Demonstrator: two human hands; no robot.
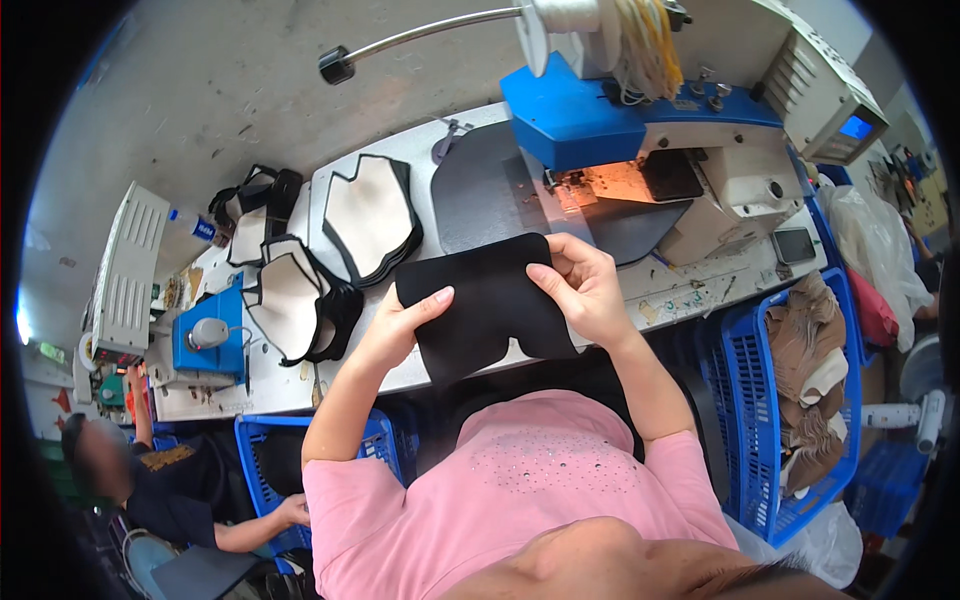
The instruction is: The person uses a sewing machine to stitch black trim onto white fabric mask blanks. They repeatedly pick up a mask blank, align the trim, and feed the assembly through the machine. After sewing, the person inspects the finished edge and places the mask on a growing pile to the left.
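Observation:
A black cut fabric piece [485, 300] with a notch in its lower edge is stretched between my two hands, over the front edge of the white table. My left hand [398, 325] pinches its left side, thumb on top. At its upper right corner my right hand [580, 285] is closed on it, thumb pressed on the face; the fingertips behind are partly hidden. Beyond the piece stands a blue and white sewing machine [570, 110], its lamp lighting the needle area. Left of my hands lie stacks of white pieces with black edging [370, 220], and more shaped ones [290, 305].
Blue baskets [765, 440] stand at the right, one with brown fabric pieces [810, 370]; another blue basket [262, 440] is below the table at left. A phone [793, 245] lies on the table's right end. A co-worker [180, 490] sits at lower left, near a second machine [208, 335].

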